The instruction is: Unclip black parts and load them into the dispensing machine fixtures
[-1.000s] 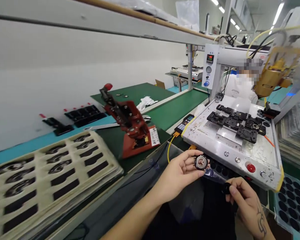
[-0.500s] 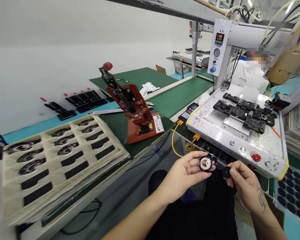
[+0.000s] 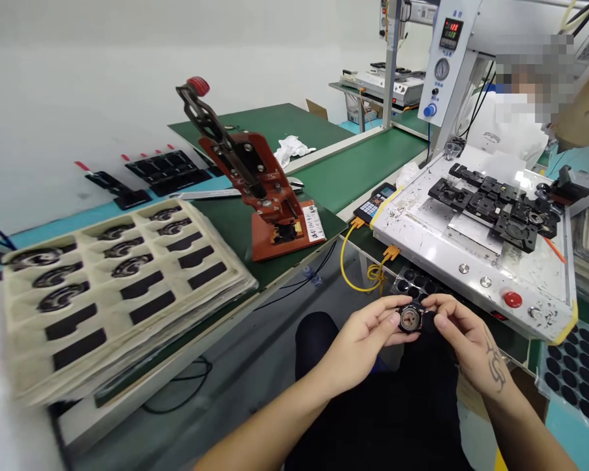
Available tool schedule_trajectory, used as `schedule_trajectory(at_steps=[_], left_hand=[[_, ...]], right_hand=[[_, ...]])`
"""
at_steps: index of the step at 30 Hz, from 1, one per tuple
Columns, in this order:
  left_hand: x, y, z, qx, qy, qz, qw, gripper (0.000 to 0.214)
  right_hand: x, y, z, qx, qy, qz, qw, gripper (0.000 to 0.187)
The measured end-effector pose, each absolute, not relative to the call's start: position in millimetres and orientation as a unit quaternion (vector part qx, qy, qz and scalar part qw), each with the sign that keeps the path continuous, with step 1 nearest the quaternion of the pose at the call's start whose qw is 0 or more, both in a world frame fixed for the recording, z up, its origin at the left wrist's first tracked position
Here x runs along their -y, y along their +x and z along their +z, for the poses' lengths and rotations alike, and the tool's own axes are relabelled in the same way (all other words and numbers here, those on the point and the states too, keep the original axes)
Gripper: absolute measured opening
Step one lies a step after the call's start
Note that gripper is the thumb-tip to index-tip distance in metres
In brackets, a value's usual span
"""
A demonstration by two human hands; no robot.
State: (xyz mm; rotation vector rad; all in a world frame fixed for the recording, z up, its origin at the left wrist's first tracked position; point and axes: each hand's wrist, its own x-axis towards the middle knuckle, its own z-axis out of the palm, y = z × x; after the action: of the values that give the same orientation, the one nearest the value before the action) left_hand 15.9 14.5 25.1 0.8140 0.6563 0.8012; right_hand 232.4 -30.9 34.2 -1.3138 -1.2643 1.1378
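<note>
My left hand is closed on a round black-rimmed part, thumb on its near side and fingers behind it. A pale ring and an open centre show inside the rim. My right hand has come up close beside it, pinching a small black disc between thumb and forefinger. The disc is dark against my clothing, and whether it touches the round part I cannot tell. Both hands are held above my lap, in front of the white press machine.
Black fixtures sit on the machine bed, near a red button. A red toggle clamp press stands on the green bench. Moulded trays of black parts are stacked left. Sheets of black discs lie right. A person is behind the machine.
My right hand has moved left and up, bringing the disc beside the round part. My left thumb has shifted onto the round part's rim. The view has tilted down slightly.
</note>
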Motion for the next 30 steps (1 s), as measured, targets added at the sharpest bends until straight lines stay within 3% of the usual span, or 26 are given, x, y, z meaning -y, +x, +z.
schedule_trajectory(at_steps=[30], left_hand=[[-2, 21, 19, -0.275, 0.445, 0.397, 0.754, 0.037]], right_hand=[[33, 217, 29, 0.567, -0.553, 0.426, 0.437, 0.025]])
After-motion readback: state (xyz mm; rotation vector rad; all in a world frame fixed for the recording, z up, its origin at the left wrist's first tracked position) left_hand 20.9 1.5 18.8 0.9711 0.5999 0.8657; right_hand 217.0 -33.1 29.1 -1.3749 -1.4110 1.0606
